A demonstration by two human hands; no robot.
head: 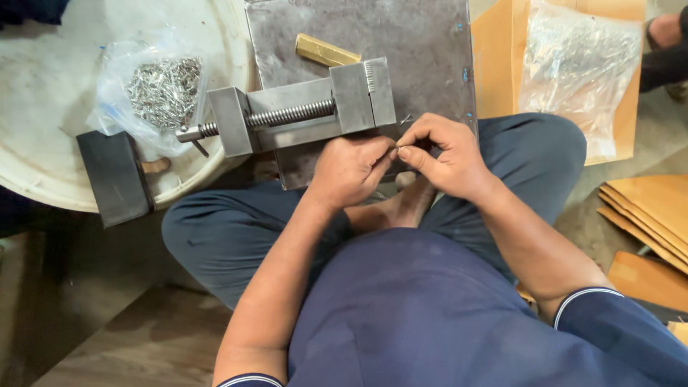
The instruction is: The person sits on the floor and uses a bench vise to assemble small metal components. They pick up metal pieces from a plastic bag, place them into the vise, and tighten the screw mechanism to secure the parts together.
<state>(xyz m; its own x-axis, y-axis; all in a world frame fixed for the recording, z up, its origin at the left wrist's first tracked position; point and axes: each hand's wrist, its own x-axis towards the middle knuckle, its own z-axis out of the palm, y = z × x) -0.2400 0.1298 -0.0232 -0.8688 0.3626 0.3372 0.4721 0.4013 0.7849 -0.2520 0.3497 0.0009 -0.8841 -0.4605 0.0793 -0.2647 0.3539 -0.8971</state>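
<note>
left hand [350,170]: fingers curled, thumb and forefinger pinched at a small thin metal piece [396,149]; piece mostly hidden, exact kind cannot tell.
right hand [443,154]: fingertips pinched on the same small metal piece, meeting the left grip tip to tip.
grip state: both clenched in a pinch on the small piece, not released.
small metal piece: held between the 2 grips, just in front of the vise jaw block, over the near edge of the steel plate.
steel vise [301,113]: just above the grips, lying across the plate; threaded screw visible, handle end pointing away to the left of the grips; left knuckles close to its base, contact cannot tell.
steel plate [423,43]: grey, scuffed, under the vise, reaching away beyond the grips.
brass bar [326,51]: on the plate, beyond the vise, well apart from the grips.
bag of small metal parts [161,89]: clear plastic, far left of the grips, on a round white surface [50,107].
dark steel block [115,175]: left of the grips, at the white surface's rim.
second clear bag [577,64]: upper right of the grips, on brown card sheets [494,57].
legs: crossed, dark trousers, below the grips.
</note>
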